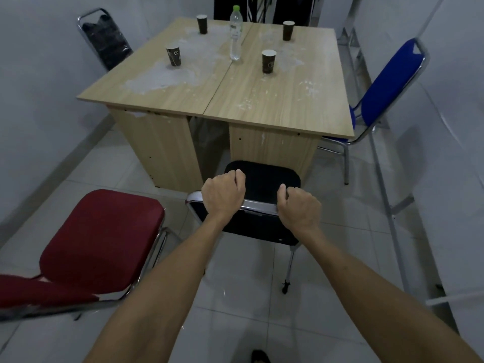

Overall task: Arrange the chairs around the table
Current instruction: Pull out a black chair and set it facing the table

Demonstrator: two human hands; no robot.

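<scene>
A black chair (264, 179) with a chrome frame stands in front of me, its seat facing the near side of the light wooden table (275, 106). My left hand (222, 195) and my right hand (298, 208) both grip the top rail of its backrest. A red chair (102, 239) stands at my lower left, a short way out from the table. On the table's right side a blue chair (387, 82) has its seat tucked under the edge. Another black chair (104, 40) stands at the far left corner.
Several dark paper cups (269, 61) and a clear water bottle (235, 35) stand on the tabletop. Metal bars (387, 195) lean along the right wall. White walls close in on the left and right. The floor is pale tile.
</scene>
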